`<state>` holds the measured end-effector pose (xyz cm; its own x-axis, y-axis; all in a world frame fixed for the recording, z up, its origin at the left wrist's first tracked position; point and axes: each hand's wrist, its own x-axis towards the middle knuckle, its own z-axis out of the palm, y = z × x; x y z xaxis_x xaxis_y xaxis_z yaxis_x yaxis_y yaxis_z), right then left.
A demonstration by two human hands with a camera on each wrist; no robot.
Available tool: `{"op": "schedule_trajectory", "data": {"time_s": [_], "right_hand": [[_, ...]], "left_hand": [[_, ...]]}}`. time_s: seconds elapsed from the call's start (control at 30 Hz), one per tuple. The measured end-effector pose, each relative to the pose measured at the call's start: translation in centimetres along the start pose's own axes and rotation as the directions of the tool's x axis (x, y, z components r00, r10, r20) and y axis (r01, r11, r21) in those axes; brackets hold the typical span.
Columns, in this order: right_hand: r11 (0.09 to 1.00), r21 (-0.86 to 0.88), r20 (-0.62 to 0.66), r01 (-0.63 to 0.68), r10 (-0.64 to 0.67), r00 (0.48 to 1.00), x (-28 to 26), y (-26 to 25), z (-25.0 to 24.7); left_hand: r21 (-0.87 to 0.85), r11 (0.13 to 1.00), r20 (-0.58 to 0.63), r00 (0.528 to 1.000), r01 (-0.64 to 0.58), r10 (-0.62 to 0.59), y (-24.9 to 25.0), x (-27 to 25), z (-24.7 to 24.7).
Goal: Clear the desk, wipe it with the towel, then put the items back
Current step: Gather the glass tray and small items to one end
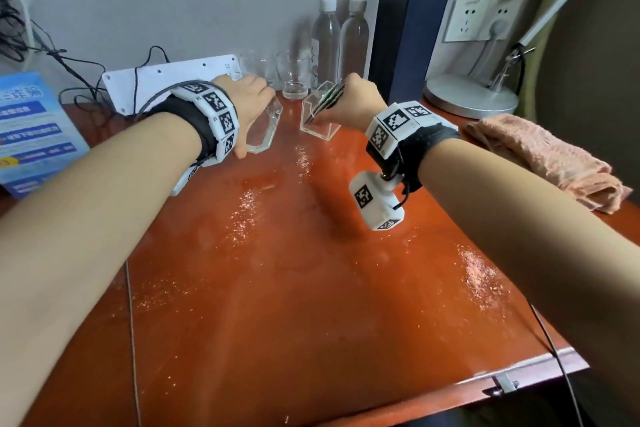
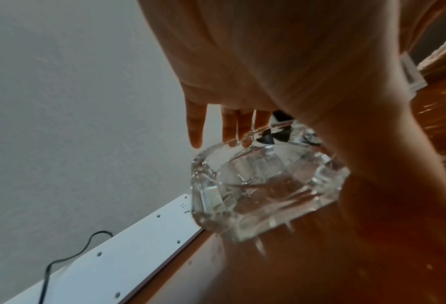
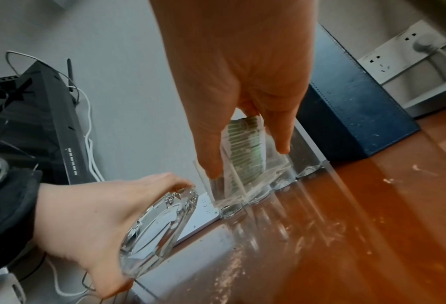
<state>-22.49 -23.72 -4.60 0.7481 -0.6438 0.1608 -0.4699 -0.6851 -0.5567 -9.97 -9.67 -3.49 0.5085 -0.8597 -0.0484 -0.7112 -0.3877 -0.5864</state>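
— What lay on the counter (image 1: 311,288)?

— A glossy red-orange counter, streaked with pale glittering patches. A crumpled pink towel (image 1: 540,156) of nubby terry cloth sat at the right edge, apart from both hands. Along the back wall stood two clear plastic bottles (image 1: 341,35) with white caps, two plain glass tumblers (image 1: 277,71), a tall dark-blue box (image 1: 410,28) with a stitched, leather-like skin, and the round grey base of a lamp (image 1: 471,95). A flat white panel (image 1: 166,80) with small holes leaned at the back left.

— And the left hand (image 1: 247,111)?

— Its grip spanned a thick, faceted glass ashtray (image 2: 266,187), octagonal in outline: fingers (image 2: 195,127) draped over the far rim, thumb down the near side. The ashtray was tilted, near the white panel; whether its lower edge touched the counter could not be told.

— The right hand (image 1: 356,100)?

— A narrow grip: thumb and fingers pinched the top of a square, clear acrylic holder (image 1: 320,118), with flat green-printed packets (image 3: 245,148) standing in it. The holder stood on the counter in front of the tumblers, just right of the ashtray.

— Anything else?

— A blue printed box (image 1: 34,135) at the far left, and white wall sockets (image 1: 481,19) behind the lamp.
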Motion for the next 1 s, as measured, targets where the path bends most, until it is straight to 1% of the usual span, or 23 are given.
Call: {"op": "schedule_trajectory", "data": {"time_s": [0.1, 0.2, 0.33, 0.4, 0.53, 0.67, 0.83, 0.87, 0.9, 0.93, 1.0], "right_hand": [[0.999, 0.029, -0.029, -0.043, 0.043, 0.999, 0.4, 1.2, -0.3], [0.989, 0.085, -0.047, -0.120, 0.125, 0.991, 1.2, 2.3, -0.7], [0.949, 0.128, -0.079, -0.289, 0.300, 0.951, 3.0, 2.4, -1.2], [0.931, 0.143, -0.072, -0.335, 0.347, 0.935, 4.0, 2.2, -1.5], [0.929, 0.119, -0.022, -0.350, 0.355, 0.935, 5.9, 1.8, -2.1], [0.941, 0.060, -0.039, -0.334, 0.336, 0.941, 7.5, 1.2, -1.5], [0.949, 0.101, 0.051, -0.299, 0.295, 0.954, 8.6, 1.6, -0.6], [0.941, 0.137, 0.067, -0.308, 0.302, 0.951, 9.0, 1.8, -0.1], [0.931, 0.159, 0.059, -0.327, 0.322, 0.945, 9.4, 2.0, 0.7], [0.923, 0.145, 0.023, -0.358, 0.358, 0.933, 9.7, 2.1, 1.3], [0.907, 0.082, -0.089, -0.414, 0.420, 0.903, 9.9, 2.0, 2.2]], "left_hand": [[0.023, 1.000, -0.004, 1.000, -0.009, 0.009, 0.6, 1.0, -0.1], [0.014, 1.000, -0.022, 1.000, -0.014, 0.014, 0.8, 2.2, -0.1], [-0.064, 0.997, 0.001, 0.999, 0.046, -0.046, 0.7, 3.7, -0.1], [-0.111, 0.991, 0.019, 0.998, 0.070, -0.068, 0.6, 4.7, 0.2], [-0.254, 0.960, 0.056, 0.993, 0.116, -0.105, 0.2, 7.0, 0.6], [-0.401, 0.906, 0.085, 0.991, 0.132, -0.106, -0.5, 9.1, -0.2], [-0.455, 0.884, 0.092, 0.993, 0.113, -0.079, -0.2, 11.5, -0.1], [-0.462, 0.880, 0.102, 0.992, 0.108, -0.068, 0.1, 11.8, 0.1], [-0.463, 0.881, 0.114, 0.992, 0.102, -0.055, 0.4, 12.1, 0.3], [-0.457, 0.884, 0.130, 0.991, 0.100, -0.045, 0.7, 12.4, 0.4], [-0.439, 0.892, 0.189, 0.982, 0.109, -0.027, 1.0, 12.9, 0.1]]}}
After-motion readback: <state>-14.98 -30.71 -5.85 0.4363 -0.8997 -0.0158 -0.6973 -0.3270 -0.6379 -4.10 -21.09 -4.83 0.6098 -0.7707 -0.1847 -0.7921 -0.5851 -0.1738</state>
